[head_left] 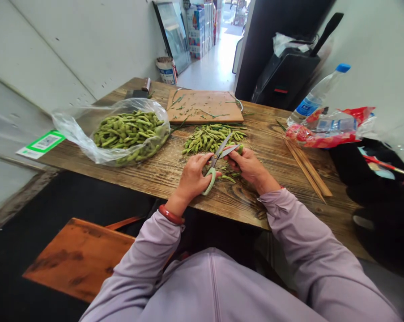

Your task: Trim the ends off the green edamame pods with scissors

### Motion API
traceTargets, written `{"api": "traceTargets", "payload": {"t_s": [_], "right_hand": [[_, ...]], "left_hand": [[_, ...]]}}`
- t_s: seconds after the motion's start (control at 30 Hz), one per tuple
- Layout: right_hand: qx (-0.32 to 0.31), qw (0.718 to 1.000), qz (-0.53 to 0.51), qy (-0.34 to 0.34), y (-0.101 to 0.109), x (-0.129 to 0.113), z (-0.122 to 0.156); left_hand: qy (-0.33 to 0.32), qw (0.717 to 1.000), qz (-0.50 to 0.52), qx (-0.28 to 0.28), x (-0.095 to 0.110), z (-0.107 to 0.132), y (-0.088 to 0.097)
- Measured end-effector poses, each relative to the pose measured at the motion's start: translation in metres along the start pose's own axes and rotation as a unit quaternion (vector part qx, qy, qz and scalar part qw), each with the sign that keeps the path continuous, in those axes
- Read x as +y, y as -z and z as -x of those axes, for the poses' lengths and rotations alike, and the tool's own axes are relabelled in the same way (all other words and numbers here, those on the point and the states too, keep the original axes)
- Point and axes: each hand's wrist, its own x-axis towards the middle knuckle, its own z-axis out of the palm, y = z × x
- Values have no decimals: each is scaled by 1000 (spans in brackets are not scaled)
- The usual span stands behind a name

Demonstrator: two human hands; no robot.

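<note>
My left hand is closed around the light green handles of a pair of scissors, whose blades stand apart and point away from me. At the right of the blades, my right hand pinches a green edamame pod close to the blade tips. Just beyond both hands lies a heap of edamame pods on the wooden table. A few loose pods and bits of trimmings are scattered under my hands. To the left, a clear plastic bag stands open, filled with many more pods.
A wooden cutting board with green scraps lies behind the heap. On the right are wooden chopsticks, a water bottle and a red-and-clear plastic package. A cleaver rests at the far left, and a green card hangs over the left edge.
</note>
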Motion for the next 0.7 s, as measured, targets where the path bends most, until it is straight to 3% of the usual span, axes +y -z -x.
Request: {"api": "traceTargets", "payload": {"t_s": [0.43,0.7], "right_hand": [[2,997,-73,4,1,0,1],[-4,999,29,30,-4,3,2]], "left_hand": [[6,1000,27,-3,2,0,0],[29,999,20,-11,4,-1,2]]}}
